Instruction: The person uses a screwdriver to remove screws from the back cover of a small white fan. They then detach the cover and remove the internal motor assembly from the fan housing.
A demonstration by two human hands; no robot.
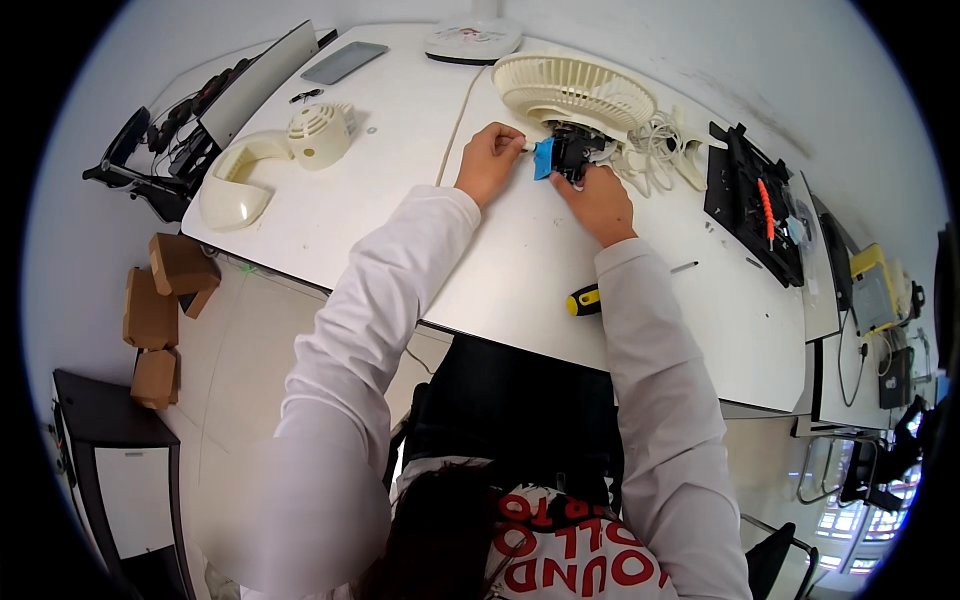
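At the far middle of the table lies a cream fan grille (575, 92), with a black fan motor (572, 150) exposed at its near side. A blue piece (543, 158) covers the left side of the motor. My right hand (597, 203) grips the motor from the near right, thumb and fingers around its lower edge. My left hand (489, 163) is closed in a pinch beside the blue piece, on something small and whitish whose kind I cannot make out. A screwdriver (584, 300) with a yellow and black handle lies partly under my right forearm.
A curved cream stand (235, 180) and a vented motor cover (320, 137) lie at the left. Behind are a grey tray (345, 62) and a round white base (473, 42). Coiled white cable (655, 145) lies right of the grille, near a black tool case (750, 200).
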